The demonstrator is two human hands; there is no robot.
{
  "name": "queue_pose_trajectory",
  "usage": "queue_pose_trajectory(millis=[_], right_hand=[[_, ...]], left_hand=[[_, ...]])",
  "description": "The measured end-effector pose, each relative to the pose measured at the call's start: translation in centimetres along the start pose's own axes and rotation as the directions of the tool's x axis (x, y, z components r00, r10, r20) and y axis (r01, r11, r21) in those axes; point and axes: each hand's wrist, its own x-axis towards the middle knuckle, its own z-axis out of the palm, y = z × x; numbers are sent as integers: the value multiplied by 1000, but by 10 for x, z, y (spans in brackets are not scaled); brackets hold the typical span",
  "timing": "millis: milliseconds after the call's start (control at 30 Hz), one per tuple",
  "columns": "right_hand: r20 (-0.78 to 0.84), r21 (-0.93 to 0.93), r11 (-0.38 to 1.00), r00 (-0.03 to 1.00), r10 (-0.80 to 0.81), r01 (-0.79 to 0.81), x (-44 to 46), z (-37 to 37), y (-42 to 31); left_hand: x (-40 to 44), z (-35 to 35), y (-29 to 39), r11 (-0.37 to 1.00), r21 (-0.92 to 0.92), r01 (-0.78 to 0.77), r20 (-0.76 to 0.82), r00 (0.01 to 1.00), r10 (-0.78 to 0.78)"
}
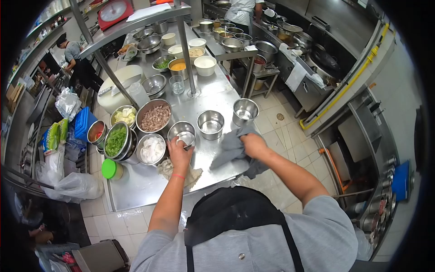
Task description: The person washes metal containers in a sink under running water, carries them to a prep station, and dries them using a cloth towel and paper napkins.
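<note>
My left hand (180,154) grips the near rim of a small steel bowl (186,129), its fingers bent over the edge. My right hand (254,146) is closed on a grey cloth (231,147), which is bunched on the steel table (213,170) and hangs over its right edge. Two steel pots, one in the middle (210,124) and one at the right edge (245,112), stand beyond the cloth. A beige rag (194,176) lies under my left wrist. Left of my left hand is a bowl of white food (152,149).
Bowls of chopped meat (155,119) and chopped greens (116,141) and a green-lidded jar (110,169) stand at the left. A shelf post (186,54) rises from the table. Two people (74,56) (242,12) stand farther back.
</note>
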Motion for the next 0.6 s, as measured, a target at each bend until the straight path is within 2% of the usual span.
queue_pose_trajectory(millis=[67,100,133,167,233,267,300,333,367,400,433,467,500,567,600], right_hand=[[53,-23,1000,999,8,-6,22,22,-7],[167,-89,991,983,-82,97,39,36,-1],[283,-136,970,946,-157,202,44,43,-1],[280,-124,974,949,-147,188,43,49,2],[318,0,993,942,-110,116,42,40,2],[318,2,994,942,-108,113,38,35,1],[366,106,983,913,-178,149,29,22,-7],[404,210,960,878,-256,184,23,17,-13],[311,462,851,853,-420,251,16,22,-17],[179,673,673,815,-552,308,3,31,-22],[-62,629,571,766,-640,528,1,57,-28],[-53,590,547,704,-708,595,-16,24,-53],[-9,629,575,744,-668,523,-29,11,-67],[-60,467,645,750,-659,604,-37,13,-65],[-53,471,644,748,-662,603,-36,10,-65]], left_hand=[[-4,-19,19,999,51,20,46,999,-22],[-10,-27,30,998,53,19,55,998,-22],[-17,-36,37,999,-33,12,-54,998,-14],[-24,-44,43,993,-120,-10,-165,986,-10],[-43,-52,54,994,-90,-66,-173,984,50],[-52,-53,59,921,-330,207,192,970,-150],[-62,-53,63,738,-426,523,560,793,-239],[-66,-34,59,543,-433,720,711,643,-286],[-65,-14,54,317,-391,864,834,478,-276],[-66,-5,59,137,-393,910,878,415,-238],[-64,1,65,-48,-372,927,916,359,-181],[-55,-26,82,-230,-254,939,958,277,70],[-53,-31,84,-231,-263,937,956,285,70],[-55,-39,84,-389,-302,870,870,418,261],[-53,-50,90,-383,-319,867,844,444,302]])
